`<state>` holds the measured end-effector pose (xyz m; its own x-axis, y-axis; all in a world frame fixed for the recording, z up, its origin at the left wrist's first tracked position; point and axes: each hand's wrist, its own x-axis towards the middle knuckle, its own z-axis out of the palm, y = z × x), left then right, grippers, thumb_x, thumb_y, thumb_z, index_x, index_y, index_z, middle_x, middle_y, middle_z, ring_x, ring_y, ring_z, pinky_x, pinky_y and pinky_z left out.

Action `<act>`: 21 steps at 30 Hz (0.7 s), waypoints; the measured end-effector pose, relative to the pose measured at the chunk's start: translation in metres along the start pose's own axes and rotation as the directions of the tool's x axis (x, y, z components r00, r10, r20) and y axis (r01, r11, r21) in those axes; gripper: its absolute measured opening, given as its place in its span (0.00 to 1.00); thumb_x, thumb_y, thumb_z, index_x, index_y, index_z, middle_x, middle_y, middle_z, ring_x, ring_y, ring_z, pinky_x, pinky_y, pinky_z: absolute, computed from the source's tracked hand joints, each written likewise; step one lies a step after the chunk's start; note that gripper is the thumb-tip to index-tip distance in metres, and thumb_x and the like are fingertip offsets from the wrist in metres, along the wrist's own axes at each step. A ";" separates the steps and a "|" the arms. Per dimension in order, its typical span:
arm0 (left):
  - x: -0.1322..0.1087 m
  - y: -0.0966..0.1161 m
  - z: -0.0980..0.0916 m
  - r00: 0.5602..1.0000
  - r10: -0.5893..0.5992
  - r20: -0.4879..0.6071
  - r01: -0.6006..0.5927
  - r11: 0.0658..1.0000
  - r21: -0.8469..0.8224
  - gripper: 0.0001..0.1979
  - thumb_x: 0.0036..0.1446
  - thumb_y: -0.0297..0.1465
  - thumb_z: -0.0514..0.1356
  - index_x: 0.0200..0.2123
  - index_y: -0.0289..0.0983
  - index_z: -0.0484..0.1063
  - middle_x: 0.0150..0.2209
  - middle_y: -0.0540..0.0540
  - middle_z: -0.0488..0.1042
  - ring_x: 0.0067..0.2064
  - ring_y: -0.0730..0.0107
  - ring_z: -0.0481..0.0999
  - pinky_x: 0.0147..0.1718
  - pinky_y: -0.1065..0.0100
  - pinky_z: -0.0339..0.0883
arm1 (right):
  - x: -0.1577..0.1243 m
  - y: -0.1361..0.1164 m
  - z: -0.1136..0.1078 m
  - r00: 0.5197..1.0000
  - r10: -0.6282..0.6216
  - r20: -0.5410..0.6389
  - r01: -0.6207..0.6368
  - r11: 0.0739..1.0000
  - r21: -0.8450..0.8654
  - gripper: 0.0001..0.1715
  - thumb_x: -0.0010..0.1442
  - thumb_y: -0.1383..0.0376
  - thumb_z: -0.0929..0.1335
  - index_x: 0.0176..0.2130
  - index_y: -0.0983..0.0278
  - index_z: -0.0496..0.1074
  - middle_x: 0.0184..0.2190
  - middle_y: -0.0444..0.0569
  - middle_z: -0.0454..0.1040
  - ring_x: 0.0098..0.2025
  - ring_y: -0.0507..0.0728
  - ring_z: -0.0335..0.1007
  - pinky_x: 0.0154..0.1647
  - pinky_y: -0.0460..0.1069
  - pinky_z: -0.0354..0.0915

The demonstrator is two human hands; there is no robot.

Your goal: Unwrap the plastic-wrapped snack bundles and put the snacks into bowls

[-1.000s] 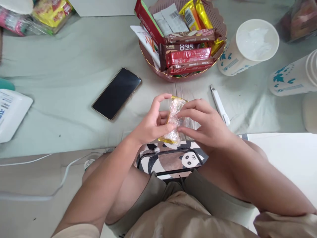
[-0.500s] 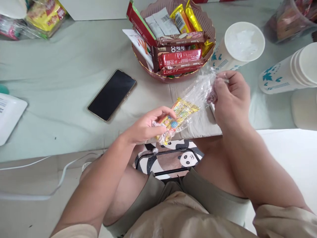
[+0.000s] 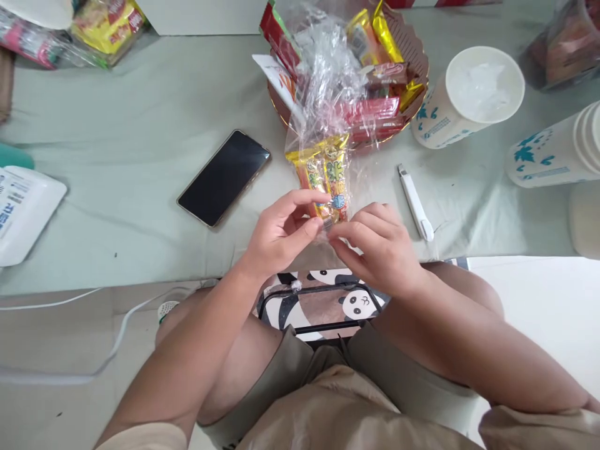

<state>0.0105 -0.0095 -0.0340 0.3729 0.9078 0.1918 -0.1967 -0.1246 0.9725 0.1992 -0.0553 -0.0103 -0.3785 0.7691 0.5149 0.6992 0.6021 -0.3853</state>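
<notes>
Two yellow snack packets (image 3: 324, 170) lie inside a clear plastic bag (image 3: 328, 75), whose loose, crumpled end spreads over the bowl behind. My left hand (image 3: 288, 231) is closed on the bag's near end from the left, thumb and fingers at the packets' lower part. From the right, my right hand (image 3: 375, 247) pinches the bag's near edge, close to my left fingertips. Beyond them stands a pink scalloped bowl (image 3: 419, 53) of wrapped snack bars, partly covered by the bag.
A phone (image 3: 224, 178) lies left of my hands, and a white box cutter (image 3: 415, 203) to the right. Farther right stand a paper cup (image 3: 443, 125) with clear plastic inside and stacked paper cups (image 3: 539, 156). A white pack (image 3: 28, 212) sits at the far left.
My right hand has come down from the bag's far end to its near edge. The bag has swung upright, its loose end now over the bowl. The box cutter is now uncovered.
</notes>
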 end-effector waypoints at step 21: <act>-0.001 -0.006 -0.006 0.978 -0.196 -0.076 0.163 0.935 -0.314 0.10 0.54 0.29 0.64 0.37 0.42 0.64 0.32 0.52 0.66 0.29 0.75 0.66 0.26 0.72 0.64 | 0.004 0.002 0.004 0.775 0.574 0.266 -0.570 0.453 0.685 0.20 0.63 0.55 0.71 0.51 0.58 0.65 0.49 0.49 0.74 0.42 0.54 0.75 0.37 0.50 0.72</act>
<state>0.0058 -0.0072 -0.0408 0.3344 0.9424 -0.0128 -0.4078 0.1569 0.8995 0.1964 -0.0501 -0.0120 -0.0536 0.9982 -0.0256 0.1173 -0.0192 -0.9929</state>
